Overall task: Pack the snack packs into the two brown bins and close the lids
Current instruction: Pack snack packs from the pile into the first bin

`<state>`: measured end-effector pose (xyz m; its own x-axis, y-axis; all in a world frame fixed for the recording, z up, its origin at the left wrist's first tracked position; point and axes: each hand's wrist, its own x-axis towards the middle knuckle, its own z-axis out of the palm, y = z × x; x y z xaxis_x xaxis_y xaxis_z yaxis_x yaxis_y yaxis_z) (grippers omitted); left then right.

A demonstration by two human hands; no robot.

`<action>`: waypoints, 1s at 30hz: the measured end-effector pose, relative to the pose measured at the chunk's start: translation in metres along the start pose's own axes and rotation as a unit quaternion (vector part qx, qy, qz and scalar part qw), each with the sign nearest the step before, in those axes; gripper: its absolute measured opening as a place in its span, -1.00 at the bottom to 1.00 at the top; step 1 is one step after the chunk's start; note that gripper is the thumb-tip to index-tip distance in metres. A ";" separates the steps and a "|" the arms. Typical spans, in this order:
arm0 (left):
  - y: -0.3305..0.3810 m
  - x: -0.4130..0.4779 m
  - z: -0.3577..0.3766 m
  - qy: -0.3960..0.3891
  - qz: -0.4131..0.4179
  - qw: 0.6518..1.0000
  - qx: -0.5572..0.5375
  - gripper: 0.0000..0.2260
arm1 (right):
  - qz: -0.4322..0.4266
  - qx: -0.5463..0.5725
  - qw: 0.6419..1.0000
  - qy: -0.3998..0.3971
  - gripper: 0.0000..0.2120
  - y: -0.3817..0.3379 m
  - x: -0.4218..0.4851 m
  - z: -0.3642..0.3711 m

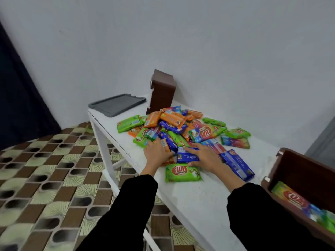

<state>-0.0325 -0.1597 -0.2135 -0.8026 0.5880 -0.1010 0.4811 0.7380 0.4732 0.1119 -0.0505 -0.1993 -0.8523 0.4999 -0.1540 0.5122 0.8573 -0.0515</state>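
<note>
Early stage — near bin (297, 171) holds few packs, pile (181, 129) mostly unpacked; left hand (156, 152) flat, right hand (203, 155) gripping blue pack (186, 156) — lid (117, 104) off.

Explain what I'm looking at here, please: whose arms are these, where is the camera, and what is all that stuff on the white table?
There is no machine here. A person wears a camera on the head, so this single picture looks forward and down along their own arms in black sleeves.

The left hand and the right hand both rest on the near edge of a pile of snack packs, green, orange, blue and multicoloured, heaped on a white table. The right hand lies on a blue pack; whether either hand has a real grip on a pack I cannot tell.

A green pack lies alone just in front of the hands. One brown bin sits open at the right with a few packs already inside. The other brown bin stands at the far end, beside a grey lid lying flat.
</note>
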 end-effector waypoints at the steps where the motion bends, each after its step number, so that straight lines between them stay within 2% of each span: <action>1: 0.000 0.001 -0.002 -0.011 0.000 1.000 0.014 -0.14 | -0.007 -0.017 1.000 0.002 -0.33 0.000 0.000 0.000; 4: 0.000 0.002 -0.006 -0.023 0.013 0.999 0.046 -0.20 | -0.019 -0.034 0.999 -0.001 -0.35 -0.004 0.000 -0.001; 7: 0.001 -0.001 -0.007 0.019 0.042 0.997 0.068 -0.34 | -0.021 -0.042 0.999 0.002 -0.37 -0.007 -0.002 -0.003; 12: 0.004 -0.012 -0.019 0.034 0.042 0.998 0.026 -0.51 | 0.016 -0.032 0.999 0.007 -0.38 -0.014 -0.007 -0.006; 14: 0.004 -0.015 -0.029 0.038 0.066 0.997 0.000 -0.50 | 0.043 -0.008 0.999 0.030 -0.38 -0.014 -0.012 -0.011; 18: 0.027 -0.030 -0.062 0.026 0.157 0.986 -0.055 -0.36 | 0.121 0.029 0.985 0.118 -0.39 -0.003 -0.029 -0.044; 24: 0.115 -0.062 -0.097 0.000 0.338 0.940 -0.040 -0.38 | 0.193 0.070 0.955 0.214 -0.44 0.043 -0.092 -0.104; 27: 0.164 -0.077 -0.083 -0.060 0.441 0.895 -0.028 -0.38 | 0.219 0.064 0.945 0.232 -0.39 0.076 -0.140 -0.116; 30: 0.210 -0.098 -0.058 -0.112 0.521 0.846 0.003 -0.39 | 0.256 0.044 0.942 0.214 -0.34 0.108 -0.191 -0.116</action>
<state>0.1266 -0.0818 -0.0538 0.1439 0.9681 0.2053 0.8887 -0.2177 0.4034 0.3179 -0.0388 -0.0609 -0.4466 0.8648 0.2295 0.8581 0.4866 -0.1639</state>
